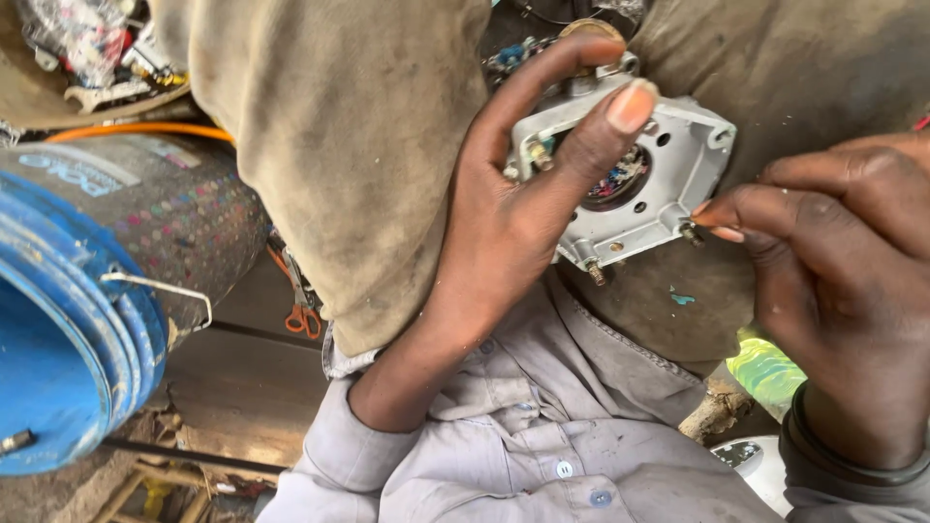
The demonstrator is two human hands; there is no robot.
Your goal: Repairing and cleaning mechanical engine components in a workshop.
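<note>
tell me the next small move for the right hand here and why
Probably keep turning the small screw at the corner of the grey metal housing. The right hand pinches there with its fingertips, while the left hand grips the housing steady, and the screw looks not fully seated.

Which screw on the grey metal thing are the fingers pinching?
The right-corner screw of the grey metal plate. The right hand pinches it; the bottom screw and the brass one by the left hand go unpinched.

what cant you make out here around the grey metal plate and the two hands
Head view only:
- Grey metal plate: its left part is hidden by the left hand.
- Parts inside its round hole: too small to identify.
- Right hand: what its fingertips pinch is hidden.
- Blue bucket: cut off by the left edge.
</note>
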